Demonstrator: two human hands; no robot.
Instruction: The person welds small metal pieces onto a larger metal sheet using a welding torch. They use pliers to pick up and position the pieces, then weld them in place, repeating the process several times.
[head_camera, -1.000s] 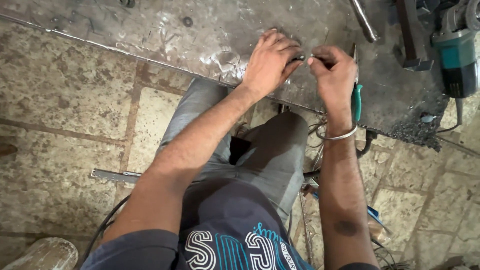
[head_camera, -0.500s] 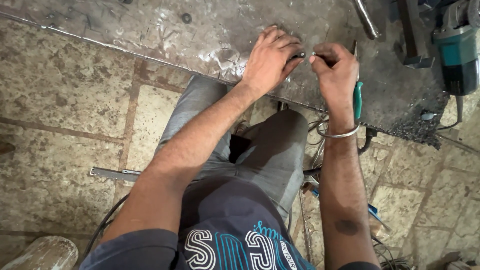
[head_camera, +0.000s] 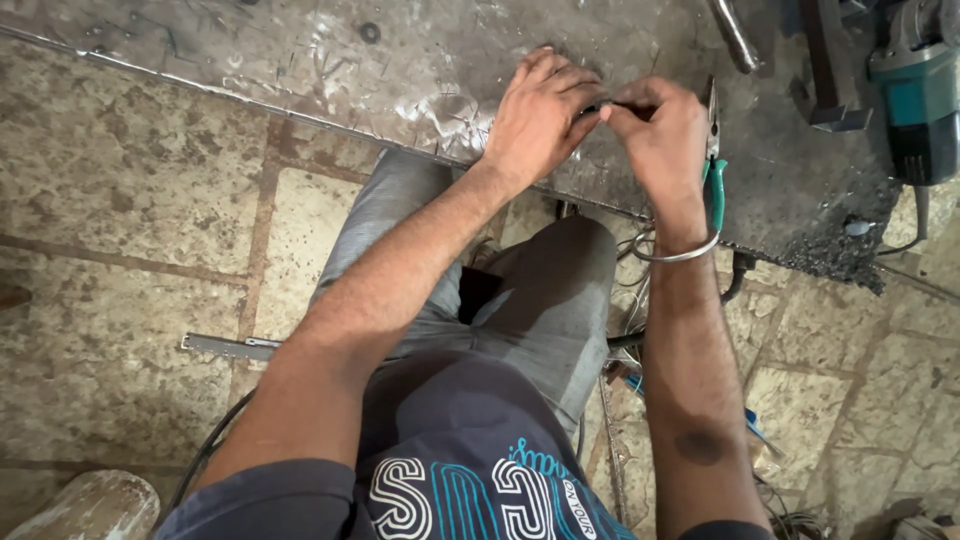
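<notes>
Both arms reach forward over the metal surface (head_camera: 300, 70); my left hand (head_camera: 535, 115) and right hand (head_camera: 660, 130) pinch a thin dark wire (head_camera: 603, 105) between fingertips.

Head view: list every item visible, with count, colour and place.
metal plate: one, grey, scratched, across the top
thin dark piece: one, pinched between both hands over the plate
pliers: one, green-handled, on the plate beside the right hand
angle grinder: one, teal and black, top right
metal rod: one, grey, top of plate
flat metal strip: one, grey, on the stone floor at left
bangle: one, silver, right wrist
left hand: on the piece
right hand: on the piece
</notes>
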